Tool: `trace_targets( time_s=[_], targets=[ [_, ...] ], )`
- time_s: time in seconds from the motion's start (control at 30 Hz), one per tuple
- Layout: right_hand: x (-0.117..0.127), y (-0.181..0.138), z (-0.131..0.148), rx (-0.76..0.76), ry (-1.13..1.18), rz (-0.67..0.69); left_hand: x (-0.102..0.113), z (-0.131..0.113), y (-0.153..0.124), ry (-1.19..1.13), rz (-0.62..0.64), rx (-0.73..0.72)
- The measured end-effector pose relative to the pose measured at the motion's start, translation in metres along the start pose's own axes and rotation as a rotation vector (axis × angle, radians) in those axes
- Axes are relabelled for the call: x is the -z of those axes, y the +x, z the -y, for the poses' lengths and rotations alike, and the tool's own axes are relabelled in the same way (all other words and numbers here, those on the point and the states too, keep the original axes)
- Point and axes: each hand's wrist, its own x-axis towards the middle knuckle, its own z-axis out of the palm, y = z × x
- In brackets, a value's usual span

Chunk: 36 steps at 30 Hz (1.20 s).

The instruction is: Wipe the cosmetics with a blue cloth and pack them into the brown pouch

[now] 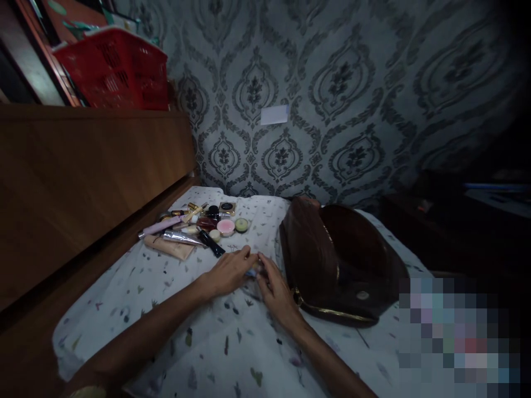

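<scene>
Evidently, a small, partly clear item with blue and yellowish tints [252,270] sits between the left hand [230,271] and right hand [274,288], over a white leaf-printed cloth [166,320]. Both hands are closed on it with bent fingers, seemingly to steady it from two sides; blur hides its exact form. Beyond the left hand, loose cosmetics lie grouped, a glossy black tube [211,243] nearest, apparently for reach. Rightward, a dark brown bag [309,249] gapes, its gold-toned zip undone, presumably for access.
</scene>
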Motion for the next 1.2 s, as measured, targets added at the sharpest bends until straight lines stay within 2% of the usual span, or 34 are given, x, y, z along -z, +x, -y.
trace_targets(
  time_s=[0.1,0.23,0.37,0.43,0.57,0.67,0.8,0.97,1.1,1.2],
  targets=[
    [-0.008,-0.006,-0.010,0.008,0.004,-0.024,0.008,0.010,-0.005,-0.274,-0.039,-0.111],
    [-0.006,-0.011,-0.005,-0.012,-0.020,-0.015,0.012,0.017,-0.009,-0.639,-0.115,-0.230],
    [0.001,-0.008,0.004,-0.058,-0.028,0.023,0.000,0.000,-0.007,-0.676,-0.383,-0.175],
    [0.003,-0.007,0.005,-0.064,-0.018,0.041,-0.011,-0.012,-0.005,-0.647,-0.466,-0.160],
    [0.003,-0.008,0.001,-0.062,0.008,0.020,-0.036,-0.024,-0.001,-0.632,-0.398,-0.202],
    [0.005,-0.008,0.003,-0.093,0.032,0.038,-0.046,-0.020,0.001,-0.683,-0.371,-0.156],
    [0.011,-0.007,0.010,-0.098,0.064,0.087,-0.049,-0.013,0.002,-0.794,-0.361,-0.052],
    [0.016,-0.007,0.016,-0.167,0.074,0.075,-0.049,-0.008,0.004,-0.938,-0.301,0.073],
    [0.017,-0.004,0.016,-0.147,0.227,0.068,-0.050,-0.003,0.007,-1.062,-0.369,0.173],
    [0.015,-0.002,0.015,-0.114,0.328,-0.003,-0.052,0.000,0.009,-1.219,-0.434,0.263]
  ],
)
